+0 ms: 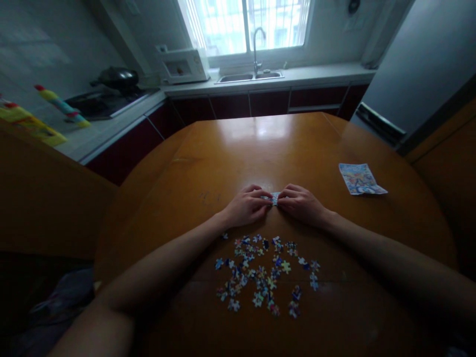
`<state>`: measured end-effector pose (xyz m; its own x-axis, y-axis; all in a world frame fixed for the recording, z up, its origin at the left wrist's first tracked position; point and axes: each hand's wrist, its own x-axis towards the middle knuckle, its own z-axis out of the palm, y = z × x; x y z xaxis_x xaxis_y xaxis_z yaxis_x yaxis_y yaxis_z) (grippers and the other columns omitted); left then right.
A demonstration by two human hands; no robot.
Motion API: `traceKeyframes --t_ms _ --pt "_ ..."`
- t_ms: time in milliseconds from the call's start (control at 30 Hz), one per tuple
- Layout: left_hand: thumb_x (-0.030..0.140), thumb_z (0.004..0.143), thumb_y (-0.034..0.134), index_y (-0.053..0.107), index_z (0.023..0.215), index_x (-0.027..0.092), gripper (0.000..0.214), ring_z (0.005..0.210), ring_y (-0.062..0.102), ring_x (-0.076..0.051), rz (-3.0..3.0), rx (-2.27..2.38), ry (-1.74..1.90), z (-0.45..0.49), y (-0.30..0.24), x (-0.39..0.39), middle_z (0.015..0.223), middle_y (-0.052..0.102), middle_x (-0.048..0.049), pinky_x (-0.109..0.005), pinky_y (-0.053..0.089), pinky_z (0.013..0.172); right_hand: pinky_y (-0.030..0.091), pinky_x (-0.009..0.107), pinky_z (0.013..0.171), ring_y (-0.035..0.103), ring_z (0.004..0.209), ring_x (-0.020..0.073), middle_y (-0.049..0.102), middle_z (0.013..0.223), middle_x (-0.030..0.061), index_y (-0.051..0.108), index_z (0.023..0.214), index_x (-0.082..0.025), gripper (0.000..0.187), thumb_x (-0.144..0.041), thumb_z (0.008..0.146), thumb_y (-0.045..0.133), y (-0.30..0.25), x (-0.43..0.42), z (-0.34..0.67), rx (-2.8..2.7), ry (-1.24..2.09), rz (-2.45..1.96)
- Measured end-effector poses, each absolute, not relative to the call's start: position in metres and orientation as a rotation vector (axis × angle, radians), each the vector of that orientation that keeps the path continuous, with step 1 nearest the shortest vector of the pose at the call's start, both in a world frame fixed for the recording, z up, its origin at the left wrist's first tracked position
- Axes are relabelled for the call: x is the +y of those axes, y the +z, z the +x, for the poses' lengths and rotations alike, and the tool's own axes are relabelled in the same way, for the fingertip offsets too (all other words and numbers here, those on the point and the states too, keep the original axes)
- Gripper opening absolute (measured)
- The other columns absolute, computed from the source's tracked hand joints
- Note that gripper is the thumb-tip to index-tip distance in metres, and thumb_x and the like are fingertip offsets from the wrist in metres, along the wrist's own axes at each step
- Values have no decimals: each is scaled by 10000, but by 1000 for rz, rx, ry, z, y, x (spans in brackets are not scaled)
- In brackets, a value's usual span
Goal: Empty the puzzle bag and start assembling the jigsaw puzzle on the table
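Together, the left hand (247,204) and right hand (302,203) pinch what looks like joined puzzle pieces (274,198) flat on the table (208,163), beyond the loose pieces (266,272).

Daylight came only from the window (245,25) at the back, which was blown out to near white. The room itself was dim and bluish. A pale patch of glare lay on the far half of the worktop (267,134), fading to dull brown nearer the camera. The lower left corner sank into near black. Straight lines bowed toward the edges. The loose jigsaw pieces (264,272) looked soft and grainy, their prints unreadable.
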<state>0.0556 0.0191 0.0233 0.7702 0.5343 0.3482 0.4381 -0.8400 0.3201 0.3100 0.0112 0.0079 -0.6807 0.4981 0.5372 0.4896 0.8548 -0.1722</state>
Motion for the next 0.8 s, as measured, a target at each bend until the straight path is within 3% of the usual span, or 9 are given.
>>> traceKeyframes --t_ms 233,533,800 --pt "242 962 576 734 1170 314 271 1134 562 -226 2723 769 632 55 24 19 1238 706 3 -455 473 1061 527 363 796 582 888 214 733 951 64 766 956 -232 259 -211 1017 516 9 11 311 -2496 1 -731" --pt "249 967 570 710 1181 285 257 1154 546 -232 2735 761 635 56 21 18 1232 681 -27 -448 471 1064 517 428 924 566 1017 247 705 1061 78 769 1007 -237 193 -180 934 600 13 6 314 -2405 231 -786" --pt "319 995 557 660 1295 319 317 1195 505 -246 2800 763 566 56 22 16 1310 620 -49 -461 449 1085 522 438 909 563 1051 261 709 1092 89 795 1026 -259 206 -209 948 611 5 11 319 -2297 205 -891"
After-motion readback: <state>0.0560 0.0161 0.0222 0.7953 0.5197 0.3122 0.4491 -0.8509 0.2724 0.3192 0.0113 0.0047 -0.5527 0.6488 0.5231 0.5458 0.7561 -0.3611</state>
